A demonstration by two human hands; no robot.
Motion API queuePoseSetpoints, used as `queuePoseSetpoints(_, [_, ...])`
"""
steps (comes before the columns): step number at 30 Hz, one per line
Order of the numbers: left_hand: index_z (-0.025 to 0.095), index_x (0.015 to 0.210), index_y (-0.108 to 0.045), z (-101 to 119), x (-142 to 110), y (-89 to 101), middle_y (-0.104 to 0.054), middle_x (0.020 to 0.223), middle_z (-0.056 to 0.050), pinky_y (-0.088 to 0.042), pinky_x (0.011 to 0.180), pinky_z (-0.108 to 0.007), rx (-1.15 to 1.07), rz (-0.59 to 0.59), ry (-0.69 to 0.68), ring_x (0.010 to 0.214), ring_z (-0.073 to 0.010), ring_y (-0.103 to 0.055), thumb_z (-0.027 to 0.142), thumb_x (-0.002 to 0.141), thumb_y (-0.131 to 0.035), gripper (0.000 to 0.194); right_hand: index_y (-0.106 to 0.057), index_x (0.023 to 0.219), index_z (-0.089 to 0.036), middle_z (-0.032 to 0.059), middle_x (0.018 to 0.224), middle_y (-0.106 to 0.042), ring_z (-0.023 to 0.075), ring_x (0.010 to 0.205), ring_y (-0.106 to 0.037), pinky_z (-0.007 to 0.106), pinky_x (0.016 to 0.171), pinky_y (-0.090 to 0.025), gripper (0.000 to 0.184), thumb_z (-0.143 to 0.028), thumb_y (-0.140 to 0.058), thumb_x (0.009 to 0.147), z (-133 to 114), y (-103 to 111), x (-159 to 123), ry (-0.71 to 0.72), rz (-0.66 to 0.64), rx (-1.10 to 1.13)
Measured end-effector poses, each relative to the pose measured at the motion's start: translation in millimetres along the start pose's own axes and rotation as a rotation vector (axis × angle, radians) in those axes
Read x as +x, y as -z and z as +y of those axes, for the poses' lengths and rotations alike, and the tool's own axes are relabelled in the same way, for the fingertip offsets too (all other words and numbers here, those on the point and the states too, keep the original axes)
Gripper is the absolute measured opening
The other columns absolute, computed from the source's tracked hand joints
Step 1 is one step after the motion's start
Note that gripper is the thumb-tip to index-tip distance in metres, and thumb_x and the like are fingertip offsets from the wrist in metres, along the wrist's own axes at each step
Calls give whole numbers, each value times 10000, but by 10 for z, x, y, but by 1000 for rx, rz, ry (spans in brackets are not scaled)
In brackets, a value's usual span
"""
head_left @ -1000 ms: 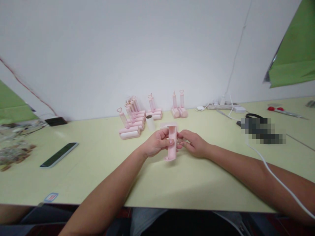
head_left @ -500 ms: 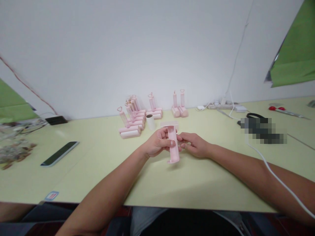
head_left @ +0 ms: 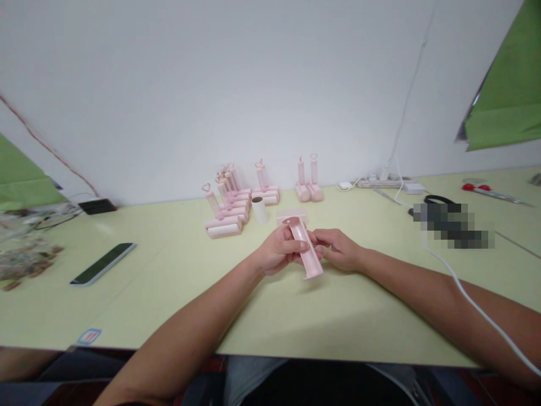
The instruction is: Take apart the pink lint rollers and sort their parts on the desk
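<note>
My left hand [head_left: 281,248] is closed round a pink lint roller frame [head_left: 305,248], its thumb lying along the open trough. The frame tilts, its lower end pointing toward me and to the right, above the table. Against its right side, my right hand [head_left: 340,249] has its fingers pinched on the back of the same lint roller; the part between them is mostly hidden. Behind the hands lies a pale pink cover [head_left: 291,215]. A white paper roll [head_left: 259,211] with a brown core stands upright to the left of it.
Several pink lint rollers [head_left: 228,217] with upright handles stand at the back left, with two more lint rollers [head_left: 308,192] right of them. A phone [head_left: 103,264] lies to the left. At right are a power strip [head_left: 380,182], red-handled scissors [head_left: 477,189] and a white cable [head_left: 465,287].
The lint roller frame has turned, its lower end swinging to the right. My left hand has shifted slightly right with it, while my right hand stays nearly in place.
</note>
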State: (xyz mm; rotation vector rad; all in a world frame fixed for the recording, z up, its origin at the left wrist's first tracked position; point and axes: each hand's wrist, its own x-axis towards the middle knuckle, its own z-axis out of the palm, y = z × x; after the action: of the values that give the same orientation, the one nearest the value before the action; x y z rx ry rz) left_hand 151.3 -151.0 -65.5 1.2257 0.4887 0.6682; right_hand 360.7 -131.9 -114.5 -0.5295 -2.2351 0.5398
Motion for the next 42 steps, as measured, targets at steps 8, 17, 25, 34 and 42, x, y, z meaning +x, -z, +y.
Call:
queuePoseSetpoints(8, [153,1039,-581,-5,17,-25,-711,938,-67,-575,641,-313,-12,89,-53,742,-228,-725,216,681,-820,435,-480,792,-184,-14,721,-463,137,654,-432,266,636,-338,313,-440,-435,968,16,3,1,-21,-7,-68])
queuePoseSetpoints(17, [121,935,-609,14,6,-72,-705,817,-64,-568,654,-335,50,97,-54,715,-219,-709,237,682,-815,347,-486,787,-188,-17,714,-453,135,644,-430,263,632,-333,307,-436,-444,962,14,2,14,20,27,-76])
queuePoseSetpoints(25, [126,894,-568,33,-26,-88,-641,811,-18,-564,622,-297,-10,28,-86,699,-210,-711,243,668,-825,362,-534,810,-186,1,729,-495,144,666,-451,274,643,-344,312,-455,-470,954,11,28,20,56,65,-94])
queuePoseSetpoints(34, [210,1178,-505,410,-230,-23,-641,910,-19,-544,536,-276,125,33,-162,613,-181,-689,216,715,-746,522,-533,842,-190,10,744,-528,154,673,-479,282,643,-368,281,-434,-464,964,182,98,15,-111,206,-169])
queuePoseSetpoints(42, [136,948,-670,435,-224,673,-568,603,25,-357,423,-183,796,627,-96,469,-89,-502,266,749,-601,248,-574,937,-168,102,960,-617,233,920,-538,367,820,-426,151,-311,-580,893,27,-58,98,-81,-39,-422])
